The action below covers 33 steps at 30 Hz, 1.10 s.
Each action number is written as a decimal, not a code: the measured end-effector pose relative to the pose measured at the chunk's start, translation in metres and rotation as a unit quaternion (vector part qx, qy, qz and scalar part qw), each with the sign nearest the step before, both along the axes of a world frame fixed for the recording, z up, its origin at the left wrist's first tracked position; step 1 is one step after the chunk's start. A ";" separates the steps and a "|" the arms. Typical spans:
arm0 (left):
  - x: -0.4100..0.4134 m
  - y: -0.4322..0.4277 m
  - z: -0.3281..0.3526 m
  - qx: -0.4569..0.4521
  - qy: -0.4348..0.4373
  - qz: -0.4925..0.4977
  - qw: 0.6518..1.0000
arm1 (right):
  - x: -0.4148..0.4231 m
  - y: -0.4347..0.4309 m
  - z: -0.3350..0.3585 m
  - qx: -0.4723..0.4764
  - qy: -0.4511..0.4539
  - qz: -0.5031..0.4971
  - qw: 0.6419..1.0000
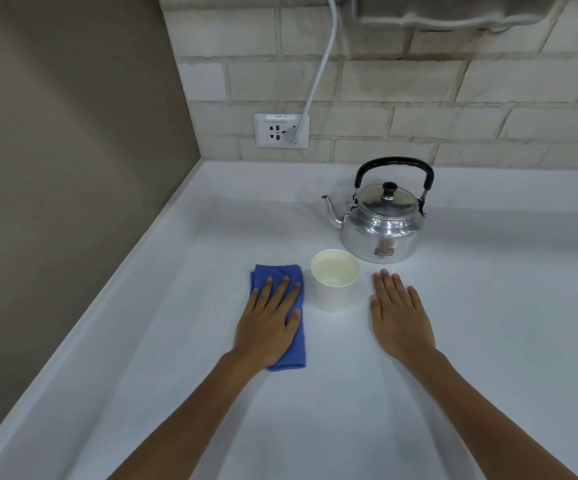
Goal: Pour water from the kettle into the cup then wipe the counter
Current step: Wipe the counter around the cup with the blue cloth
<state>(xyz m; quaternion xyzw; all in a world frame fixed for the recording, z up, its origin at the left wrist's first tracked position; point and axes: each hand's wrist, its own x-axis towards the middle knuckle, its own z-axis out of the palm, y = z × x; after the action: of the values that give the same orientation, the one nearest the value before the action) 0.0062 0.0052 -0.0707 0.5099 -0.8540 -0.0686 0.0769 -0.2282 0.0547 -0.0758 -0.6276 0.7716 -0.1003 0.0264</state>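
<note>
A shiny metal kettle (382, 226) with a black handle stands upright on the white counter (349, 393), spout pointing left. Just in front of it a white paper cup (335, 278) holds water. Left of the cup lies a folded blue cloth (278, 275). My left hand (270, 323) rests flat on the cloth, fingers spread, covering most of it. My right hand (398, 313) lies flat on the bare counter to the right of the cup, fingers apart, holding nothing.
A brick-tiled wall backs the counter, with a wall socket (281, 130) and a white cable (318, 74) plugged into it. A plain beige wall closes the left side along the counter's raised edge (114, 306).
</note>
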 end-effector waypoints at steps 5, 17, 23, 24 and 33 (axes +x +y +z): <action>0.034 -0.024 0.000 -0.004 0.009 -0.042 0.999 | 0.000 0.001 0.002 0.006 -0.004 -0.001 1.000; -0.014 -0.091 0.005 0.018 0.014 0.023 0.999 | 0.003 0.000 0.006 0.011 -0.020 -0.007 1.000; 0.012 -0.109 0.005 0.015 0.046 -0.074 0.996 | 0.003 0.001 0.005 -0.001 -0.018 -0.008 1.000; 0.009 -0.120 0.006 0.001 0.041 -0.066 0.997 | 0.003 0.001 0.005 -0.001 -0.018 -0.009 1.000; -0.059 -0.180 0.009 0.020 -0.014 0.004 1.000 | 0.005 0.000 0.004 -0.009 -0.026 -0.011 1.000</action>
<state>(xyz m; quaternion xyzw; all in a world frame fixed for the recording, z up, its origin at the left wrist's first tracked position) -0.0525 -0.1746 -0.0614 0.5157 -0.8514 -0.0779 0.0553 -0.2233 0.0549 -0.0722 -0.6163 0.7767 -0.1238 0.0399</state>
